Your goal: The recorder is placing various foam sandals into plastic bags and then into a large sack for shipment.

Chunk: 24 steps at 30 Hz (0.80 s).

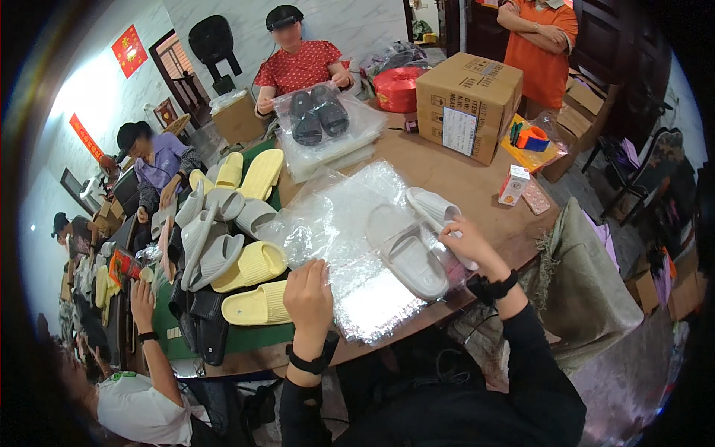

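My left hand (307, 292) pinches the near edge of a clear plastic bag (350, 231) that lies on the brown table (454, 179). A grey slipper (410, 253) lies inside the bag. My right hand (462, 237) grips a second grey slipper (436, 212) at the bag's right side, its heel pointing away from me. Both of my arms wear black sleeves and black wrist straps.
A pile of yellow and grey slippers (231, 231) lies left of the bag. Bagged dark slippers (316, 115) sit on a stack of bags in front of a seated person in red. A cardboard box (465, 104) and a red spool (398, 88) stand at the far side. More people sit at left.
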{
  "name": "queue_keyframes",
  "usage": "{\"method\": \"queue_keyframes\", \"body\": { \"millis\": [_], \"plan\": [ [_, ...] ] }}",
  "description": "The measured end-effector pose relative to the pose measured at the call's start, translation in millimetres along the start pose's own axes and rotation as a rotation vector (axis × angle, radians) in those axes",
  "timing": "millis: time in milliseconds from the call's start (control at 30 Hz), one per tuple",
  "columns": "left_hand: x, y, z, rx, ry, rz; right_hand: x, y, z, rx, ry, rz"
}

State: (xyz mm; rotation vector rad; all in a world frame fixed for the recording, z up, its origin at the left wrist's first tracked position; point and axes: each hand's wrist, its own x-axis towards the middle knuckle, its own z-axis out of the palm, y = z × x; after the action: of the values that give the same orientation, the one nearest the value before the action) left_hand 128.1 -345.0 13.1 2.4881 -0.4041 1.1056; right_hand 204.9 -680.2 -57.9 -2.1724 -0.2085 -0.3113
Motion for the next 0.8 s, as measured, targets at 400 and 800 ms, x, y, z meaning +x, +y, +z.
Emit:
{"method": "queue_keyframes", "body": {
  "millis": [400, 800],
  "plan": [
    [0.5, 6.3, 2.5, 0.073, -0.049, -0.046, 30.5, 5.5, 44.3, -0.258, -0.36, 0.056],
    [2.7, 6.4, 2.5, 0.017, 0.036, -0.105, -1.4, 17.5, 3.9, 0.31, 0.441, 0.164]
  ]
}}
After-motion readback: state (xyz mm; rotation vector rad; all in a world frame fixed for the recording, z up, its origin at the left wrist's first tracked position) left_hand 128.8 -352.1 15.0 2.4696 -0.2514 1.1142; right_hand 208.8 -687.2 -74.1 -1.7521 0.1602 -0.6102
